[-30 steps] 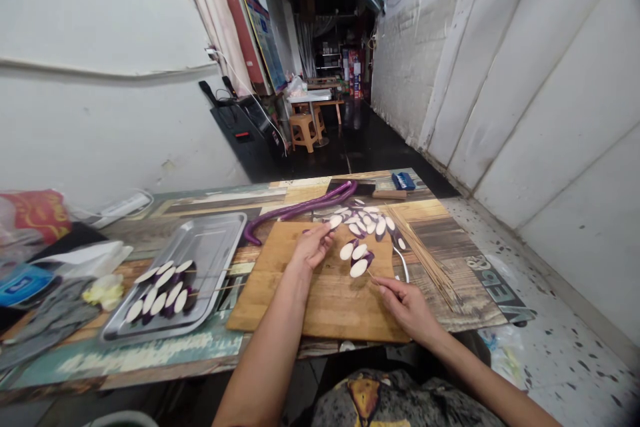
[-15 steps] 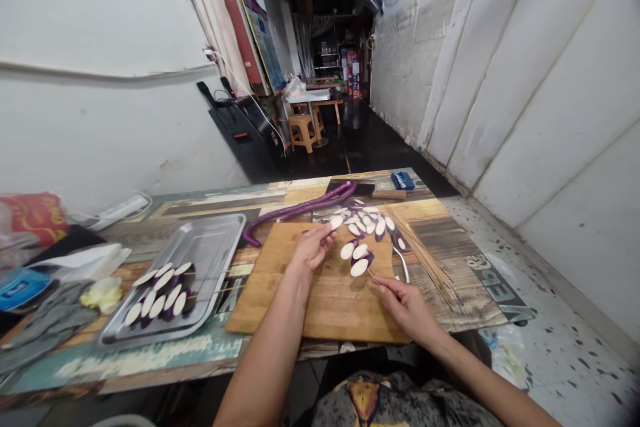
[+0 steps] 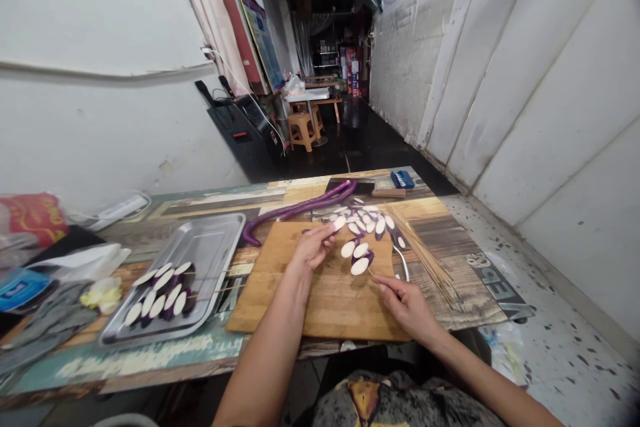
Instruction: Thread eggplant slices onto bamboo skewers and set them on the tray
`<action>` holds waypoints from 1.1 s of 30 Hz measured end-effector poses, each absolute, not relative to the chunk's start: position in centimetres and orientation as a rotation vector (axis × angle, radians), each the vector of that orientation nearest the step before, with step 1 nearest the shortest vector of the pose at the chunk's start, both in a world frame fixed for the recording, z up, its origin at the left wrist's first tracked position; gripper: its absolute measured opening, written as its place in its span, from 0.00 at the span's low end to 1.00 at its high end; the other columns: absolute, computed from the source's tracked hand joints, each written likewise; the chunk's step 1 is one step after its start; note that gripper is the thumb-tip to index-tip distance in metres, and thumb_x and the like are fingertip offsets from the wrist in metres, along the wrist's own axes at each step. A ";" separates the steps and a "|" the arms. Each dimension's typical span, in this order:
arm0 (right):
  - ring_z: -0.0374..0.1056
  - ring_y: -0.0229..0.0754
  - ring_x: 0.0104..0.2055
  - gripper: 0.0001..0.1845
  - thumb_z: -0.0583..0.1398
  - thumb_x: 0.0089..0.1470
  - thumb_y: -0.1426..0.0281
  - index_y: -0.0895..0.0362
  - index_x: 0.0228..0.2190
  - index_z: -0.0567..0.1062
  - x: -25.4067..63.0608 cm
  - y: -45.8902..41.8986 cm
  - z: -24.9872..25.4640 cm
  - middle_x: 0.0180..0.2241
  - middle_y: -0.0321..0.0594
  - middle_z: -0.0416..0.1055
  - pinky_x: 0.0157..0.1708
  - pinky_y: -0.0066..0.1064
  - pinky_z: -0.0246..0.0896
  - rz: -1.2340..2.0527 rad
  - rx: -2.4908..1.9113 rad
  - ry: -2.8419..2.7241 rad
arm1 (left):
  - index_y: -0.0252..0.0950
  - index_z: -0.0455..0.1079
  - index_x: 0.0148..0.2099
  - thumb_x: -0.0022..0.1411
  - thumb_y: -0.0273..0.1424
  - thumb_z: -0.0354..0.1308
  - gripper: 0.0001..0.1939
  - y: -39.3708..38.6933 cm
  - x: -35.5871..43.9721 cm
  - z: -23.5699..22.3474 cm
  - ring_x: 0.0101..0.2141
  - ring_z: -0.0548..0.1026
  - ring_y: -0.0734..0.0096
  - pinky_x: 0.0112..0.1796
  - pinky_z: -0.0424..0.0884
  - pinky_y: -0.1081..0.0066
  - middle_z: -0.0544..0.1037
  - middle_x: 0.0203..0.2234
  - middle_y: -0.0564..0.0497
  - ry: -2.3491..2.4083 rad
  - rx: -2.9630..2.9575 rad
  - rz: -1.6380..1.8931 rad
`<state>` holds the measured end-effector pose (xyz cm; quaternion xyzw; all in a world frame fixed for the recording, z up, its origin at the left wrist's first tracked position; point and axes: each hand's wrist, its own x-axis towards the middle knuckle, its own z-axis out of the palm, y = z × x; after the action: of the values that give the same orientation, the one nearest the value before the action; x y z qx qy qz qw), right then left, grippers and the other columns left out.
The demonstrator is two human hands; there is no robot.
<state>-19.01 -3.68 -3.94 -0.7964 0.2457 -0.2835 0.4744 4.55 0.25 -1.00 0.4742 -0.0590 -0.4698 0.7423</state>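
Note:
My left hand (image 3: 314,246) rests on the wooden cutting board (image 3: 320,293), its fingers pinched on an eggplant slice (image 3: 338,222) at the near edge of a pile of slices (image 3: 367,222). My right hand (image 3: 407,303) is closed on the end of a thin bamboo skewer (image 3: 373,274) that carries three eggplant slices (image 3: 357,257), which lie on the board between both hands.
A metal tray (image 3: 210,247) at the left holds two finished skewers of slices (image 3: 160,290). Whole long purple eggplants (image 3: 300,208) lie behind the board. A bundle of bamboo skewers (image 3: 425,260) and a knife (image 3: 400,250) lie to the right. Bags and cloths crowd the table's left end.

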 end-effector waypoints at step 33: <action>0.73 0.47 0.37 0.19 0.53 0.53 0.64 0.60 0.40 0.77 -17.9 -4.1 -3.9 0.37 0.46 0.77 0.38 0.37 0.69 -0.733 -1.931 0.645 | 0.25 0.72 0.28 0.44 0.21 0.66 0.06 0.0 3.2 -1.4 0.17 0.61 0.88 0.15 0.52 0.87 0.68 0.18 0.52 -0.277 1.109 -1.087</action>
<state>-17.87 -4.14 -3.85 -0.7880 0.2631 -0.2991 0.4695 3.17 -0.03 -1.41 0.4988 -0.1245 -0.4889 0.7047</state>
